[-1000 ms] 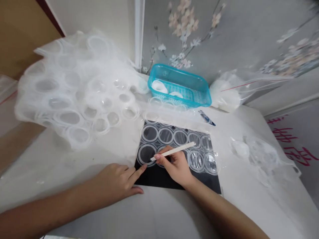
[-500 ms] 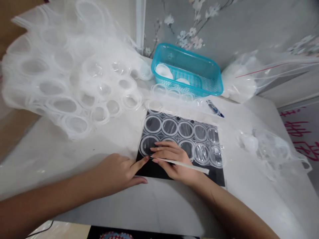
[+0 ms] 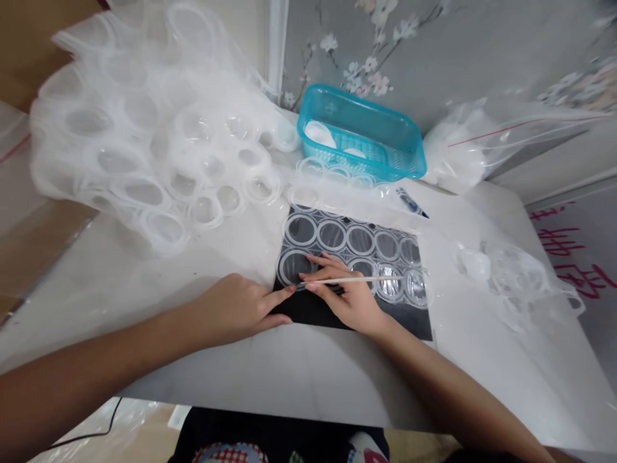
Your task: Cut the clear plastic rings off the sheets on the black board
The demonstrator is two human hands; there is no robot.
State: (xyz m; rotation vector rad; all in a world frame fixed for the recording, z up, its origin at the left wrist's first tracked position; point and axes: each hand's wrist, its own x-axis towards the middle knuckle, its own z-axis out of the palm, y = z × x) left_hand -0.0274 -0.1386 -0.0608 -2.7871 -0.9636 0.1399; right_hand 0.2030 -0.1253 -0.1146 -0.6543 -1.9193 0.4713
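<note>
Pinching a slim white stick (image 3: 354, 280) in the right hand (image 3: 349, 299), aligning its long axis nearly from 9 to 3 o'clock and aiming one tip toward 9, just beside the extended index finger of the left hand (image 3: 241, 308). Curling the left hand's other fingers loosely, gripping nothing visible. Meeting the lower-left ring (image 3: 295, 265) at 10 o'clock from the right hand, at 2 from the left, with both sets of fingertips at its edge. Working over a clear ring sheet (image 3: 360, 238) on a black board (image 3: 315, 310), on a pale table (image 3: 231, 376). Facing a teal basket (image 3: 364, 100) at 12, a heap of ring sheets (image 3: 154, 145) at 10, a patterned wall (image 3: 443, 64) beyond.
</note>
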